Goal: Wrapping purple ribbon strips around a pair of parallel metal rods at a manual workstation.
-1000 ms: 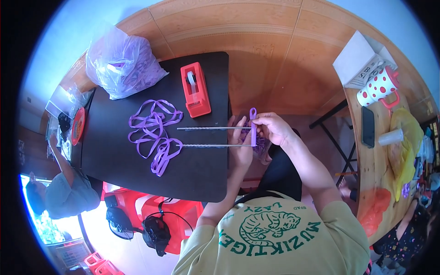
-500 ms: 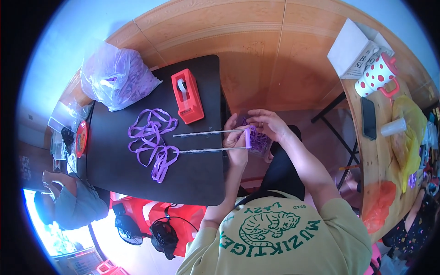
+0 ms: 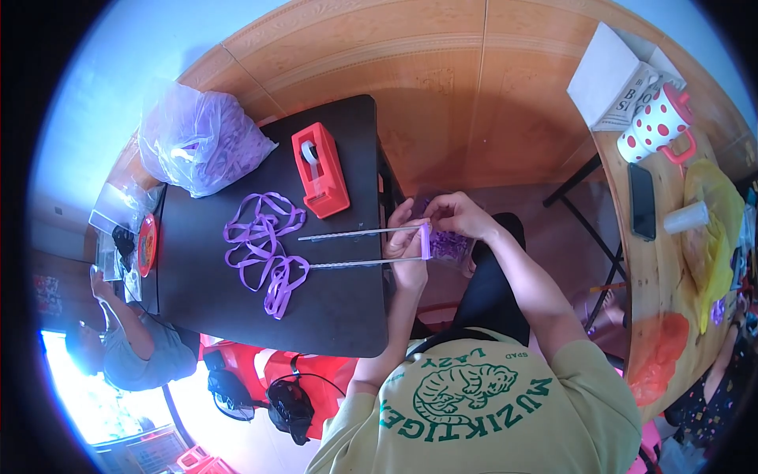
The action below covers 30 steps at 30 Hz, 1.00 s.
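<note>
Two thin twisted metal rods (image 3: 347, 265) run side by side past the black table's right edge. A band of purple ribbon (image 3: 426, 241) spans their right ends. My left hand (image 3: 407, 246) is at those ends, its fingers curled against the ribbon band and partly hidden by the rods. From the right, my right hand (image 3: 460, 215) pinches at the top of the band, thumb and fingertips together. Below both hands, a clear container (image 3: 450, 250) of small purple pieces sits by my lap, partly covered by them.
On the black table (image 3: 347, 316) lie loose purple ribbon (image 3: 264, 245), a red tape dispenser (image 3: 320, 170) and a bag of purple pieces (image 3: 207, 142). A wooden table (image 3: 643, 292) at right holds a dotted tumbler (image 3: 655, 126) and phone (image 3: 642, 201). Another person (image 3: 150, 347) sits at left.
My right hand's fingers, spread near the band before, have drawn together into a pinch at its upper end. My left hand stays about in place. The person at left has raised an arm.
</note>
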Each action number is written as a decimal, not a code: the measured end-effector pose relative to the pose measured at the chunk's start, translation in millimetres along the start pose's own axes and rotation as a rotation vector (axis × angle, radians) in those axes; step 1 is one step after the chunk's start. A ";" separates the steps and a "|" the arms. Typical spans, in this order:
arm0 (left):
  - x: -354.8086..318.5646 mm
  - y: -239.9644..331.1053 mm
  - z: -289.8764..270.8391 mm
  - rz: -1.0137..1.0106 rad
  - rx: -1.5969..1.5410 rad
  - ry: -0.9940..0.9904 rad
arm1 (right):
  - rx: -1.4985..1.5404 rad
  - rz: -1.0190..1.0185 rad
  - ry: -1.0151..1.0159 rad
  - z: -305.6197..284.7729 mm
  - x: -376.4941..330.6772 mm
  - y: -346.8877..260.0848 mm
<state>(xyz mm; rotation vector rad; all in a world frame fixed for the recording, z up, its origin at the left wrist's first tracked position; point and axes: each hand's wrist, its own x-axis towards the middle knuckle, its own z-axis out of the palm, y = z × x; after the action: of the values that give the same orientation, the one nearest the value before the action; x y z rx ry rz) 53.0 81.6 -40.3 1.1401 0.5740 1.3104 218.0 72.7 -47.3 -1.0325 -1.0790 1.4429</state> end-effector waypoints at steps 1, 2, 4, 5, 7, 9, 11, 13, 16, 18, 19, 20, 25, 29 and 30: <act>-0.3 0.0 -0.3 0.000 0.001 0.000 | -0.140 -0.025 -0.021 -1.1 -0.2 -1.6; -0.9 0.1 -0.5 0.001 0.000 -0.001 | -0.281 -0.050 -0.042 -1.9 -0.7 -3.0; -0.5 -1.0 -0.7 0.005 -0.001 -0.002 | -0.228 -0.076 -0.001 -1.6 -2.0 -5.3; -0.1 -2.3 -1.0 -0.010 -0.016 0.002 | -0.174 -0.100 0.043 -1.7 -2.6 -6.6; -0.5 -4.1 -2.2 -0.028 -0.031 0.006 | -0.138 -0.150 0.074 -2.6 -5.7 -9.7; -0.1 -5.2 -2.8 -0.012 -0.027 -0.003 | -0.101 -0.199 0.108 -2.5 -10.4 -14.8; -0.1 -5.0 -3.4 -0.003 -0.022 -0.007 | -0.130 -0.239 0.062 1.0 -17.2 -20.8; -0.3 -4.0 -2.1 0.007 -0.019 -0.014 | -0.186 -0.274 0.055 4.2 -19.7 -20.4; -0.5 -0.4 -0.4 -0.009 -0.036 -0.009 | -0.279 -0.302 0.041 8.6 -23.6 -21.7; -0.4 2.4 1.6 -0.011 -0.023 -0.011 | -0.316 -0.298 0.038 9.2 -24.6 -18.5; -0.6 2.5 2.2 -0.009 -0.023 -0.013 | -0.314 -0.287 0.015 8.2 -24.0 -13.3; -1.0 2.4 2.9 -0.015 -0.030 -0.009 | -0.313 -0.276 -0.008 6.8 -24.5 -9.1; -0.8 0.1 0.5 -0.014 -0.055 -0.008 | -0.051 -0.186 -0.023 7.5 -32.2 -3.0; -0.3 0.2 0.5 -0.012 -0.067 -0.007 | -0.003 -0.199 -0.029 12.2 -35.7 0.8; -0.2 0.1 0.9 -0.006 -0.078 -0.007 | -0.004 -0.199 -0.028 13.5 -35.8 1.1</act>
<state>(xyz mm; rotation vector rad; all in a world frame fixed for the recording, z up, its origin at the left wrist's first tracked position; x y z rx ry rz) 53.7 81.2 -39.9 1.0777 0.5170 1.3119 208.9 35.8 -43.1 -0.8832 -1.1711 1.2986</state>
